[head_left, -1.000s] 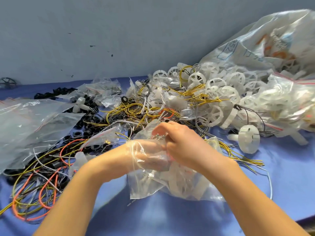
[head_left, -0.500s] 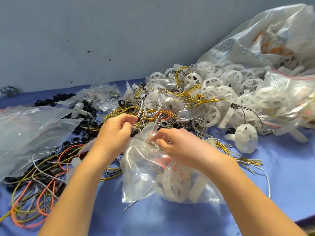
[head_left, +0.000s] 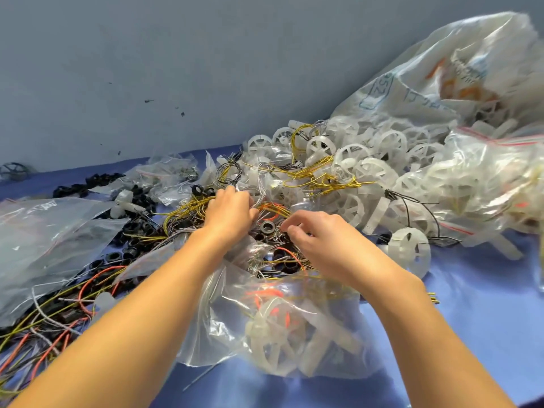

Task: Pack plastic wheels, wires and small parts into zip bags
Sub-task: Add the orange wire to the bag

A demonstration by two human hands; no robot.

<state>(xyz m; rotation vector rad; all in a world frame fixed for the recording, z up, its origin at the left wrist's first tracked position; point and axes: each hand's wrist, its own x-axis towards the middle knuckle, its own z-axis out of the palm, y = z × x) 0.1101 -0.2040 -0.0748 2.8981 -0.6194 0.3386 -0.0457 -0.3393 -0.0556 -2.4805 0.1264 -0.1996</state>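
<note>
A clear zip bag (head_left: 294, 328) with several white plastic wheels and an orange wire inside lies on the blue table under my forearms. Beyond it is a tangle of yellow, grey and orange wires (head_left: 188, 207) mixed with black rings (head_left: 268, 228). My left hand (head_left: 229, 214) reaches into this tangle, its fingers curled round a bunch of grey and yellow wires. My right hand (head_left: 319, 235) hovers just right of a black ring, fingers curled down onto the pile. Whether it holds anything is hidden. Loose white wheels (head_left: 409, 248) lie to the right.
A heap of white wheels (head_left: 371, 166) and large filled plastic bags (head_left: 471, 178) crowd the back right. Empty zip bags (head_left: 50, 231) lie at the left over black rings and wires. A grey wall (head_left: 176, 69) closes the back. Blue table (head_left: 485, 334) shows at the front right.
Both hands have let go of the zip bag's mouth and reached forward into the wire and ring pile. The bag now lies flat under my forearms.
</note>
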